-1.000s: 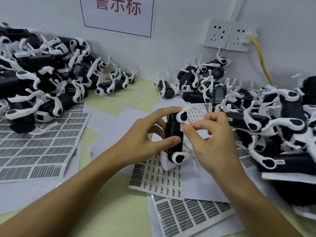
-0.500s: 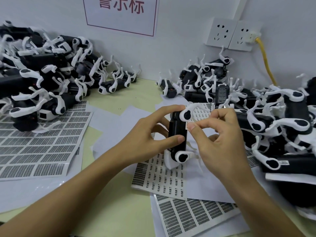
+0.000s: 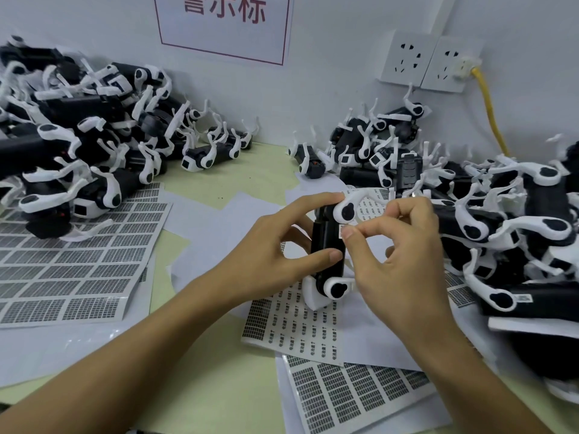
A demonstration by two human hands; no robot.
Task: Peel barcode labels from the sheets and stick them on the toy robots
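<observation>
A black toy robot [image 3: 326,245] with white legs stands on end at the middle of the table. My left hand [image 3: 275,245] grips its body between thumb and fingers. A small white barcode label [image 3: 342,230] lies on the robot's side. My right hand [image 3: 398,245] presses that label with a curled fingertip, the other fingers bent above it. A label sheet [image 3: 297,327] with small printed labels lies under the robot.
A heap of black-and-white toy robots [image 3: 78,145] fills the left back, another heap [image 3: 501,220] the right. Barcode sheets lie at the left [image 3: 72,264] and near the front [image 3: 357,393]. Wall sockets [image 3: 429,64] with a yellow cable [image 3: 492,111] are behind.
The camera has tilted slightly, so the scene sits lower in view. Both hands keep the same hold on the robot, my right fingertip staying at the label.
</observation>
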